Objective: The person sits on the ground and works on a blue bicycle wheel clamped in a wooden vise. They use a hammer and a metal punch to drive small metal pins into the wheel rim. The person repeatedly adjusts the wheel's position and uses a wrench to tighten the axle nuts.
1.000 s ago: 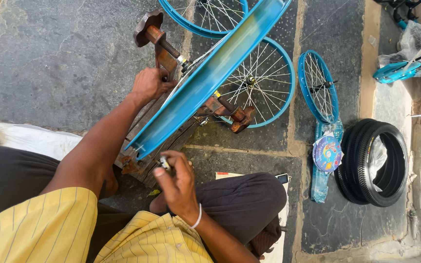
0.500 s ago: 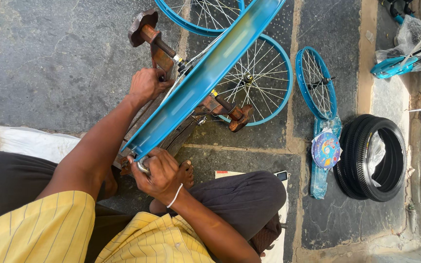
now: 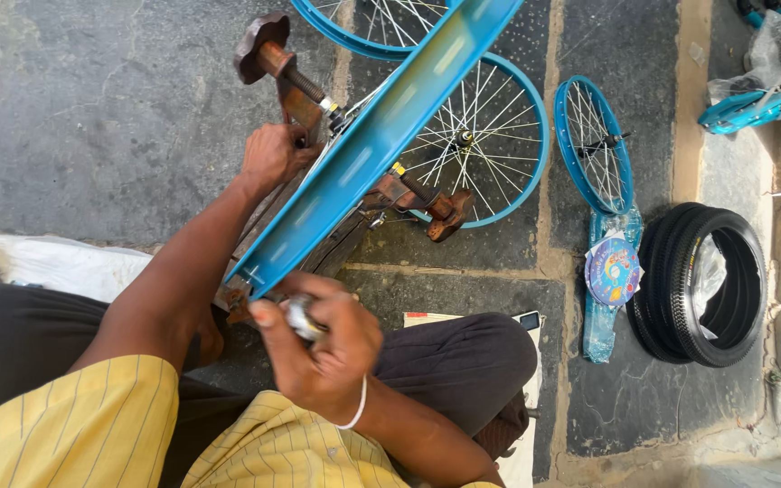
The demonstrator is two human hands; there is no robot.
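Standing on edge in a rusty truing stand (image 3: 277, 68), the blue wheel rim (image 3: 381, 136) is running from six o'clock up toward one o'clock. It is looking light and stiff but slick with paint (better held near the hub or spokes). Your right hand (image 3: 323, 348) is curling its fingers tight around a small metal tool (image 3: 300, 318) at the rim's near end. Your left hand (image 3: 273, 155) is closing on the stand's frame at ten o'clock. More blue wheels (image 3: 594, 140) and black tyres (image 3: 707, 285) are lying at three o'clock.

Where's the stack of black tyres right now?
Head view, far right: the black tyres lie on the stone floor, beside the small blue wheel.
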